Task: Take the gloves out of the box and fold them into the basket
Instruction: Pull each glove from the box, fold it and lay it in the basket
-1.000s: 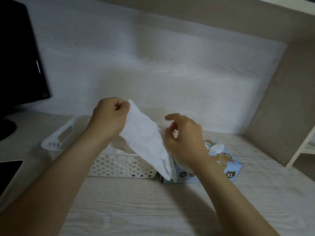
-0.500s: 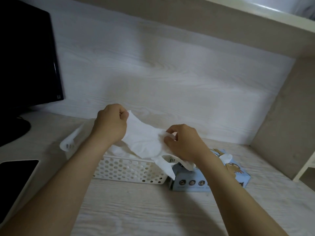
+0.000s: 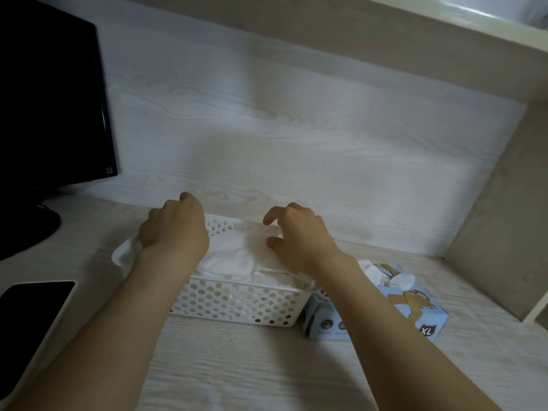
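Observation:
A white perforated basket [image 3: 237, 301] stands on the desk with white gloves [image 3: 234, 259] piled inside. My left hand [image 3: 175, 229] is over the basket's left half, its fingers curled down onto the top glove and still gripping its edge; the fingertips are hidden. My right hand [image 3: 299, 235] hovers over the right half with thumb and fingers loosely spread, holding nothing. The blue glove box [image 3: 415, 310], marked XL, lies right of the basket under my right forearm, and a white glove [image 3: 397, 280] sticks out of its opening.
A dark monitor [image 3: 53, 93] stands at the back left on its base [image 3: 26, 229]. A black tablet [image 3: 29, 310] lies at the front left. The wood-grain wall panel is close behind the basket, and a side panel [image 3: 498, 221] closes off the right.
Both hands lowered the glove from mid-air into the basket. My right hand let go of it and opened. The view tilted so the basket sits lower in frame.

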The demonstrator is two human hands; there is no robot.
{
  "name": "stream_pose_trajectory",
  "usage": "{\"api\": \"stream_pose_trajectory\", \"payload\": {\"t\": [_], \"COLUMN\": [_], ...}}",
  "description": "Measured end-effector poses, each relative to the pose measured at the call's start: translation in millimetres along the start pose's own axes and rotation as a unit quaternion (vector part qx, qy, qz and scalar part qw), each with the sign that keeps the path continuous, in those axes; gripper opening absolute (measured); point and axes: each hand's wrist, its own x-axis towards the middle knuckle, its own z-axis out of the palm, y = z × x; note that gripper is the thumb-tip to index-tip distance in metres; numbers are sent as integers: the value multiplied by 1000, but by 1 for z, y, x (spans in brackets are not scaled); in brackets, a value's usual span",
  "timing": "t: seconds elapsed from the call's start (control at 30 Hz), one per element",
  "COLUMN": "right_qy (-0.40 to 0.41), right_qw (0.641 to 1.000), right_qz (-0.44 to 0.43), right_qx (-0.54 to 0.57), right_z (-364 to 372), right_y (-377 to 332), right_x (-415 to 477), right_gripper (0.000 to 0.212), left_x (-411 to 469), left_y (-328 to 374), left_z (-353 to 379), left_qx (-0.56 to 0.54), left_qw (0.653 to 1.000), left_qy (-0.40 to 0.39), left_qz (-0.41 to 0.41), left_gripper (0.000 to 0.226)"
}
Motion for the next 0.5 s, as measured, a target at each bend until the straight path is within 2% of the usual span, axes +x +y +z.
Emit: {"api": "stream_pose_trajectory", "payload": {"t": [0.07, 0.13, 0.2, 0.27, 0.33, 0.5], "right_qy": [-13, -57, -140, -193, -180, -159], "right_qw": [1000, 998, 989, 980, 983, 986], "right_qz": [-13, -23, -28, -25, -33, -37], "right_qx": [-6, 17, 38, 37, 23, 23], "right_z": [-8, -19, -29, -34, -32, -15], "right_y": [-1, 0, 1, 1, 0, -2], "right_x": [-4, -9, -15, -18, -19, -24], "right_gripper": [41, 45, 59, 70, 71, 56], "left_x": [1, 2, -1, -7, -10, -11], "left_y": [1, 3, 6, 11, 15, 15], "left_z": [2, 4, 3, 0, -2, 2], "left_qx": [42, 6, -83, -113, -84, -49], "left_qw": [997, 993, 986, 969, 959, 964], "left_qy": [28, 28, -43, -158, -216, -198], "left_qz": [54, 116, 142, 150, 165, 168], "left_gripper": [32, 23, 16, 23, 31, 46]}}
